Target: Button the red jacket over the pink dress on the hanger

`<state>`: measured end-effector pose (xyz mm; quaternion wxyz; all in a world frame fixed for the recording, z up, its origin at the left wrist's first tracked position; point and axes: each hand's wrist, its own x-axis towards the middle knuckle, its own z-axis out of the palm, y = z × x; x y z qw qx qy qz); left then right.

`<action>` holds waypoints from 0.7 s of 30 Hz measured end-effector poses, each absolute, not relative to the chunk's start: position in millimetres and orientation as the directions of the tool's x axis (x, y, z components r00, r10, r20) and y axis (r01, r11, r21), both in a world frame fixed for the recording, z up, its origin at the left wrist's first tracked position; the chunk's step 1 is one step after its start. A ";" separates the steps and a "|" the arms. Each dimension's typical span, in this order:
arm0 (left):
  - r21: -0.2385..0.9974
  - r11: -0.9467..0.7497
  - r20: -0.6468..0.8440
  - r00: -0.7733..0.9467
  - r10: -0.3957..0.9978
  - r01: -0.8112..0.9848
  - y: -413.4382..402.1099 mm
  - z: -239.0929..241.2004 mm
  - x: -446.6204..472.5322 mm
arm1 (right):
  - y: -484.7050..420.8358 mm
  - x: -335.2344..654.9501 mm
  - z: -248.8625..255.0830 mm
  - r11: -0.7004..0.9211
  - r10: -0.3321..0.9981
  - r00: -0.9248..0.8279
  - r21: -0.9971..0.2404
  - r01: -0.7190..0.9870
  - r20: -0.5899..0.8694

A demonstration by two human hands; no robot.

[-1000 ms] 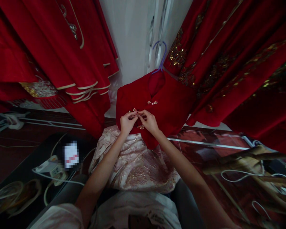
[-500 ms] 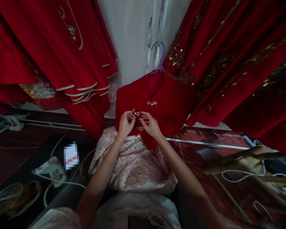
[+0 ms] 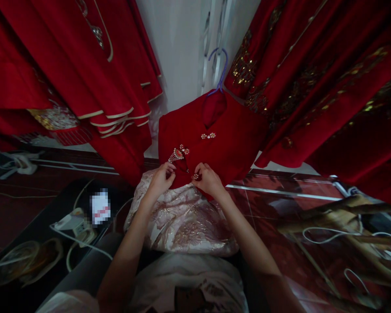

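A red garment [image 3: 239,143] hangs from a purple hanger [image 3: 222,71], its lower part over a pale patterned cloth [image 3: 192,226] on my lap. A beaded clasp [image 3: 208,136] sits below the neckline. Lower down, a tasselled beaded ornament [image 3: 177,154] lies beside a flower-shaped clasp piece [image 3: 184,150]. My left hand [image 3: 162,179] has its fingers curled at the garment's lower left front, just under the tassels; its fingertips are partly hidden. My right hand [image 3: 210,180] is closed around another flower-shaped clasp [image 3: 195,176] at the front opening.
Red garments with cream edging [image 3: 117,87] hang on the left, and gold-sequined red ones [image 3: 313,95] on the right. A dark table [image 3: 45,234] at left bears a power strip [image 3: 80,226] and cables. A wooden frame [image 3: 313,261] with white cords stands right.
Both hands have moved down from the middle clasp, the left also leftward. The tasselled ornament now shows uncovered. My right hand has come to the lower clasp.
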<state>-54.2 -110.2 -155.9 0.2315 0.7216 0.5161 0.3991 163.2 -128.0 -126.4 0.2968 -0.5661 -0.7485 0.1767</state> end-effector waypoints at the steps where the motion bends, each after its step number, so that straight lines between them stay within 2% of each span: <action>1: 0.724 -0.386 0.347 0.182 0.920 0.572 -113.3 -151.8 -53.3 | -126.8 163.9 -126.5 0.289 0.954 -0.169 -0.603 0.744 0.248; 9: 0.472 -0.567 0.474 0.349 0.809 0.675 -128.5 -129.0 -18.0 | -118.7 190.3 -117.0 0.241 0.969 -0.170 -0.812 0.531 0.177; 15: 0.304 -0.607 0.329 0.518 0.790 0.734 -111.2 -128.1 -1.3 | -118.2 207.0 -105.8 0.242 0.970 -0.128 -0.835 0.494 0.205; 18: 0.341 -0.609 0.280 0.541 0.793 0.716 -104.6 -129.0 -1.0 | -116.4 207.8 -107.4 0.216 0.976 -0.132 -0.859 0.465 0.174; 21: 0.544 -0.564 0.320 0.467 0.824 0.622 -101.8 -133.4 -3.6 | -114.7 201.5 -112.7 0.227 0.972 -0.162 -0.875 0.427 0.173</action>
